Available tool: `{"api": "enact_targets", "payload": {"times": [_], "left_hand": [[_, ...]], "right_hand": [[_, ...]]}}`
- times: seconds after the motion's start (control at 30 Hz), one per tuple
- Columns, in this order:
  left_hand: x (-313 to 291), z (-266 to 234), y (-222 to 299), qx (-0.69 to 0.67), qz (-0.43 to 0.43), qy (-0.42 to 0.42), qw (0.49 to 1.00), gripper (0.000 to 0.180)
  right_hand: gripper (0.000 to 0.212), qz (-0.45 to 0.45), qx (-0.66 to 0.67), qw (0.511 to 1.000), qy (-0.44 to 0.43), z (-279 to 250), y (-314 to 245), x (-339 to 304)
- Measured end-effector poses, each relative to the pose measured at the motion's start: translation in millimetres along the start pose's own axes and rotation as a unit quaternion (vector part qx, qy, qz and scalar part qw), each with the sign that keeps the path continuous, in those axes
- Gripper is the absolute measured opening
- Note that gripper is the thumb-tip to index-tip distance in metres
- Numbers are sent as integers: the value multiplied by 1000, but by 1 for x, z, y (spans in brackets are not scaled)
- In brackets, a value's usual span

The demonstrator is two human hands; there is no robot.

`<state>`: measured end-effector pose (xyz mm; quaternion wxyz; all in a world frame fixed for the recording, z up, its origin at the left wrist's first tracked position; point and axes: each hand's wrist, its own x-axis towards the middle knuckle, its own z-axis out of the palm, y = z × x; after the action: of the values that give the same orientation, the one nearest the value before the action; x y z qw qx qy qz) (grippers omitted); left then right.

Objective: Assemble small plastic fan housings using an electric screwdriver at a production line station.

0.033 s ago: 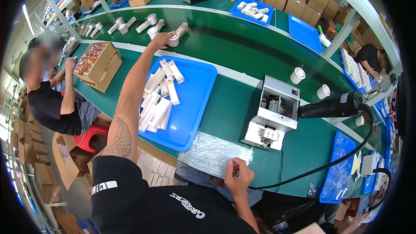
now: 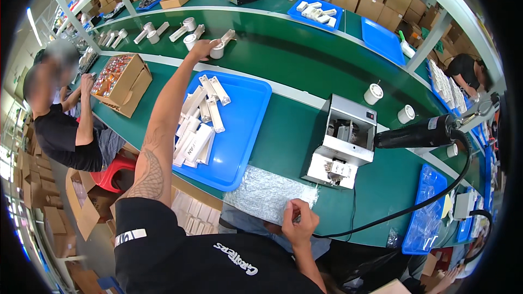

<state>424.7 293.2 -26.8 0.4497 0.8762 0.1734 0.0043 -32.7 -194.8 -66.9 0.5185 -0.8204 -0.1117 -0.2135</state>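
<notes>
My left hand (image 2: 201,50) reaches across to the green conveyor belt, its fingers closed on a white round cup-shaped part (image 2: 217,51). Right behind that part lies a white elongated piece (image 2: 228,36). Near the bench's front edge, my right hand (image 2: 300,222) is held with the fingers curled into a pinch; whatever is between them, if anything, is hidden. Beside it lies a sheet of clear bubble wrap (image 2: 267,190). Under my left forearm sits a blue tray (image 2: 239,130), with a pile of white elongated housings (image 2: 199,141) toward its left side.
A metal machine with an open top (image 2: 340,141) stands to the right, near a black flexible hose (image 2: 414,138). More white round parts (image 2: 373,93) sit on the belt. At left is a cardboard box of orange-red items (image 2: 122,84), with a co-worker (image 2: 65,125) beyond it. Another person works across the belt.
</notes>
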Motion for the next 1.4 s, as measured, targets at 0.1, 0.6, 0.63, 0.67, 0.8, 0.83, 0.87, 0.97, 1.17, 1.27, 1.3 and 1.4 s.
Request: {"api": "enact_targets", "payload": {"times": [0.1,0.6,0.63,0.67,0.8,0.83,0.87,0.97,1.17,1.27,1.3,1.4], "left_hand": [[-4,48,38,433,252,250,828,47],[-133,420,283,98,455,-224,856,63],[-120,430,278,117,469,-227,846,68],[-117,443,278,150,408,-277,857,71],[-141,474,268,5,313,-395,864,69],[-130,468,258,7,307,-383,871,69],[-121,463,247,-75,384,-419,819,69],[-142,443,237,-95,403,-424,806,73],[-155,275,262,-278,200,-380,859,67],[-150,157,225,-343,164,-326,866,53],[-172,126,216,-331,180,-289,880,50],[-219,38,162,-318,221,-226,894,54]], "right_hand": [[10,17,-22,1000,11,-6,-3,0],[11,37,-17,999,-12,-10,-5,0],[11,28,-15,999,-20,-7,-6,-1],[12,28,-24,999,-26,-7,-6,-4],[11,15,-15,1000,19,-10,-2,-2],[10,7,-3,1000,9,-7,-6,-2],[10,-1,12,1000,-4,-5,-10,-4],[7,23,6,1000,-9,-5,-3,-3],[4,47,3,999,-9,-11,3,3],[7,131,13,987,-93,-7,-1,23],[8,111,-2,988,-110,-4,-5,35],[12,43,62,986,-148,28,-41,79]]}}
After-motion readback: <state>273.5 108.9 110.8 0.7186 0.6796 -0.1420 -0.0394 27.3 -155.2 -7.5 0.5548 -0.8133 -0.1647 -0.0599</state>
